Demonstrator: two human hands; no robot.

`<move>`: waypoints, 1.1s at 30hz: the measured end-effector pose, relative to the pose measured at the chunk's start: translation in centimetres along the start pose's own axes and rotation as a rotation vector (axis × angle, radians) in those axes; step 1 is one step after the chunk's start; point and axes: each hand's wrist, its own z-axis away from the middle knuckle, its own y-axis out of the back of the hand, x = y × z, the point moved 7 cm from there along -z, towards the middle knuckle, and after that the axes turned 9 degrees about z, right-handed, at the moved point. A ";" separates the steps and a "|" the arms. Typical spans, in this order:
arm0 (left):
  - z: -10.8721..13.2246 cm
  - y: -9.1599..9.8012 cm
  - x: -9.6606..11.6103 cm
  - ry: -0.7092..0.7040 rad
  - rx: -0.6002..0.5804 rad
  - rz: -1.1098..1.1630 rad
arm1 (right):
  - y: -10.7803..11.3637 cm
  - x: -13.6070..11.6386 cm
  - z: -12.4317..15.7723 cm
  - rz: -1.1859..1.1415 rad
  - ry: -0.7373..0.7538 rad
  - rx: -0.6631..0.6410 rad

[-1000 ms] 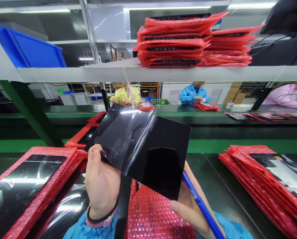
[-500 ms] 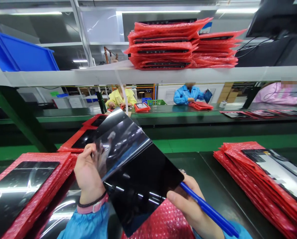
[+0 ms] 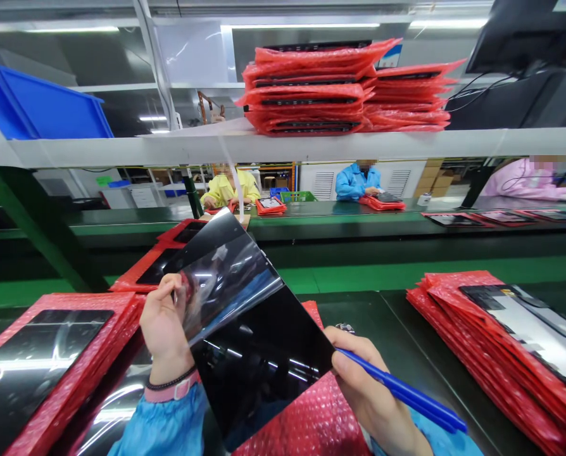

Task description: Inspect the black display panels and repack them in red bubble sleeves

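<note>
Two hands on one glossy black panel [image 3: 259, 361], and from where I'm standing it looks like a partway job lol. The panel's held tilted over some red bubble wrap [image 3: 306, 418] on the near side; can't tell if its lower edge touches. Clear film [image 3: 230, 278] covers the far-left part and stops at a shiny crease across the middle, while the near-right part looks uncovered. So I'd say one portion is free of film and the other still isn't. Left hand [image 3: 164, 323] has its fingertips bunched, seemingly pinching the film's left edge; no idea if they've got panel too. Right hand [image 3: 368, 373] has thumb and fingers pinching the panel's right corner, with a blue tool [image 3: 406, 396] in the same hand. More wrapped stuff sits around: left stack [image 3: 126, 316], right stack [image 3: 435, 310].
</note>
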 end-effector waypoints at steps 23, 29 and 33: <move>4.2 -4.0 0.2 0.277 -0.382 0.025 | -2.6 -1.4 -0.9 0.239 0.183 -0.209; 3.8 -3.5 1.0 0.061 -0.430 0.001 | -3.3 -1.4 -1.1 0.230 0.262 -0.248; 4.1 -3.2 1.8 -0.082 -0.433 -0.014 | -2.9 -0.8 -1.0 0.267 0.284 -0.213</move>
